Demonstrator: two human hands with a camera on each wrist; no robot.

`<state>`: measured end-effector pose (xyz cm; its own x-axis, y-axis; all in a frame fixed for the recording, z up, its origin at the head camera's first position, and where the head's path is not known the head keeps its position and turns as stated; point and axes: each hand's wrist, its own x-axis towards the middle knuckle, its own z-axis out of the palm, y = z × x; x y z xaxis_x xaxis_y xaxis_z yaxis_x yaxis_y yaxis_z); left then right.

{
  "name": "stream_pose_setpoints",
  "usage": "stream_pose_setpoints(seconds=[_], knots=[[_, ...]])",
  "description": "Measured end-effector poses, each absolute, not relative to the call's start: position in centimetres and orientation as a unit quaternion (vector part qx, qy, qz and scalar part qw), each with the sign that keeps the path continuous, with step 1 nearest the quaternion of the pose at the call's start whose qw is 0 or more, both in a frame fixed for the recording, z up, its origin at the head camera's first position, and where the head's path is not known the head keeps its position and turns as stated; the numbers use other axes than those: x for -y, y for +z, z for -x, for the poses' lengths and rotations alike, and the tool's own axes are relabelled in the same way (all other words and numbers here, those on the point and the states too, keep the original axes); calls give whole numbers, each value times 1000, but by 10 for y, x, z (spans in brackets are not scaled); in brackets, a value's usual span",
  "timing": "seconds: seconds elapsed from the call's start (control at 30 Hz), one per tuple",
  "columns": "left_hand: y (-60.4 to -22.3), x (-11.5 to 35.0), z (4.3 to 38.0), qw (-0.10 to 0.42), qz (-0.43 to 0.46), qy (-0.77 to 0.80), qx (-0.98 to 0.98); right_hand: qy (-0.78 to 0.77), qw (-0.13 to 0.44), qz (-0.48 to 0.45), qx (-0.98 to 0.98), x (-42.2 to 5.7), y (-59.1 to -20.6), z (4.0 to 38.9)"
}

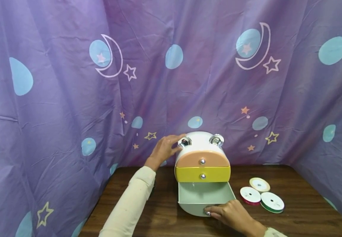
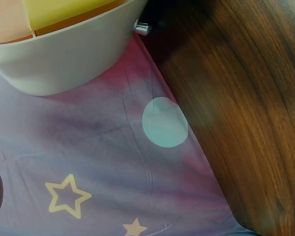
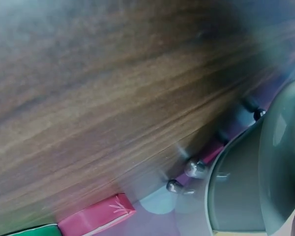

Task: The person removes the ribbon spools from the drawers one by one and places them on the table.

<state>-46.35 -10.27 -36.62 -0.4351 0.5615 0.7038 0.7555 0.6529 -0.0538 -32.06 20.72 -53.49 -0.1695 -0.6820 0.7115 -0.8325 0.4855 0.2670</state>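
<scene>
A small white drawer cabinet (image 1: 199,141) with two silver-lined ears stands on the table. Its peach drawer (image 1: 191,160) and yellow drawer (image 1: 187,174) are closed; the pale green bottom drawer (image 1: 188,208) is pulled out, its bare inside showing. At the cabinet's left ear (image 1: 185,142), my left hand (image 1: 165,148) has thumb and finger on either side of it. My right hand (image 1: 233,214) pinches the silver knob (image 1: 208,213) of the green drawer. In the right wrist view, the drawer front (image 3: 280,157) shows beside fingertips at the right edge.
Right of the cabinet lie three ribbon spools: a cream one (image 1: 260,184), a pink one (image 1: 250,195) and a green one (image 1: 272,202). A purple curtain (image 1: 147,85) hangs behind the wooden table (image 1: 165,217). Something dark is mostly hidden behind the left sleeve.
</scene>
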Motion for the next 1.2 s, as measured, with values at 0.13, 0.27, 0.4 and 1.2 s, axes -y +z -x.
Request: stream_pose_setpoints(seconds=[0.13,0.27,0.4,1.2], knots=[[-365,103,462,354,392,-135,838,87,413,-488,764,-205,-536,328],[-366,103,462,353,393,-135,838,85,418,-479,767,-204,-538,339],[-368,104,463,356,390,-129,839,86,419,-478,767,-204,-539,349],[-366,103,465,362,395,-124,835,87,382,-465,794,-205,-534,391]])
